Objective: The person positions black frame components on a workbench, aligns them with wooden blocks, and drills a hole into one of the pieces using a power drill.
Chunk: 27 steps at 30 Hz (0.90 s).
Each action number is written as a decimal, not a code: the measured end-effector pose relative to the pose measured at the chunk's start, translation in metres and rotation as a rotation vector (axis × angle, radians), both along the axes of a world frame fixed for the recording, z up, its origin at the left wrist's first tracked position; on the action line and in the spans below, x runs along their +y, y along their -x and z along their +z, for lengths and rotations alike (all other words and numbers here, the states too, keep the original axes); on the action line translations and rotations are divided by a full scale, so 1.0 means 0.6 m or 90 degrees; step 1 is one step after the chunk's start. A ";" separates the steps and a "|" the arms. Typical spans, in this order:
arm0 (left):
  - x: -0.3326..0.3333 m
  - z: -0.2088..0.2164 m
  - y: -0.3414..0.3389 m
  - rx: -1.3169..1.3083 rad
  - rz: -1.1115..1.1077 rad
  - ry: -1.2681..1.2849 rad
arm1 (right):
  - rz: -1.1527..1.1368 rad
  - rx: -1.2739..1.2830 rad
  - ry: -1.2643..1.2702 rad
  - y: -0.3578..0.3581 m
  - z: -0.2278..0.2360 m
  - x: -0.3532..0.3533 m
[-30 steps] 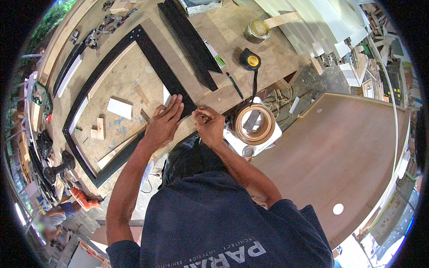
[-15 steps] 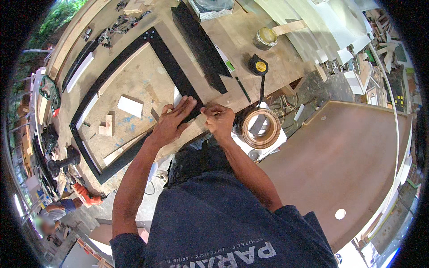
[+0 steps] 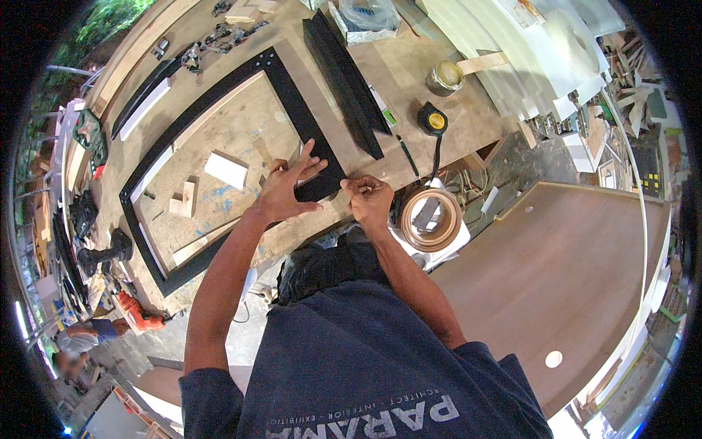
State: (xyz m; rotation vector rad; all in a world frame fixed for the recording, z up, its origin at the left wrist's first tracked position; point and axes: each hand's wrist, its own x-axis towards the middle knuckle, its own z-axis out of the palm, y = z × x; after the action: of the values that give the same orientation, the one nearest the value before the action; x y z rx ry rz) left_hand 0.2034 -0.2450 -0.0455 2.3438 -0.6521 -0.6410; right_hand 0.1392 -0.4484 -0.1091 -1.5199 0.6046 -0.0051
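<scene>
pale lettering [image 3: 409, 418] runs across the dark navy shirt [image 3: 365, 351] here, big bold capitals below, a thinner, smaller line just above! over on the desk [image 3: 475, 110], the black tape measure [image 3: 433, 117] shows a yellow disc, any marks too tiny to read; the green-and-white card [image 3: 389, 117] beats the eye too.

One fisheye camera, worn on the head, looks steeply down from close above (straight edges bend toward its rim). The dark shirt [image 3: 358, 344] is near, the workbench [image 3: 475, 99] far, the brown panel [image 3: 556, 271] right; the far left perhaps blurs.
</scene>
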 end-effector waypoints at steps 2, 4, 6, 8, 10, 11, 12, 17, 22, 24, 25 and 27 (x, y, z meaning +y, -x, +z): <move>0.005 -0.003 -0.007 -0.014 -0.011 0.009 | 0.016 0.044 0.005 0.000 0.014 -0.001; 0.002 -0.006 -0.010 -0.050 -0.028 0.023 | 0.003 0.029 -0.025 0.001 0.009 0.002; -0.001 -0.015 -0.013 -0.083 -0.051 0.036 | -0.016 0.018 -0.055 0.000 -0.001 0.002; 0.003 -0.028 -0.011 -0.177 -0.098 -0.021 | 0.032 -0.008 -0.017 0.002 -0.009 -0.001; 0.009 -0.036 -0.016 -0.189 -0.135 -0.026 | 0.022 0.026 -0.046 0.000 -0.006 0.000; 0.010 -0.037 -0.020 -0.206 -0.169 -0.030 | 0.016 0.056 -0.074 -0.001 0.003 -0.001; 0.010 -0.039 -0.023 -0.203 -0.175 -0.030 | 0.010 0.059 -0.075 0.000 0.012 -0.001; -0.008 -0.033 -0.044 -0.287 -0.154 -0.159 | -0.017 0.028 -0.047 0.000 0.046 0.004; -0.008 -0.041 -0.050 -0.262 -0.174 -0.152 | -0.024 0.016 0.012 0.006 0.028 0.009; -0.010 -0.052 -0.054 -0.246 -0.177 -0.108 | -0.018 0.007 0.021 0.013 0.011 0.004; -0.008 -0.055 -0.055 -0.247 -0.172 -0.097 | -0.016 0.037 0.031 0.011 0.018 0.007; -0.004 -0.061 -0.051 -0.242 -0.166 -0.082 | -0.013 0.074 0.043 0.010 0.034 0.011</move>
State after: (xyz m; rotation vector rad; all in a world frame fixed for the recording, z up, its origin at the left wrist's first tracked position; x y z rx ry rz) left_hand 0.2339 -0.2475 -0.0824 2.5495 -1.1295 -0.3535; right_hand 0.1333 -0.4421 -0.0888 -1.5883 0.7188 0.0487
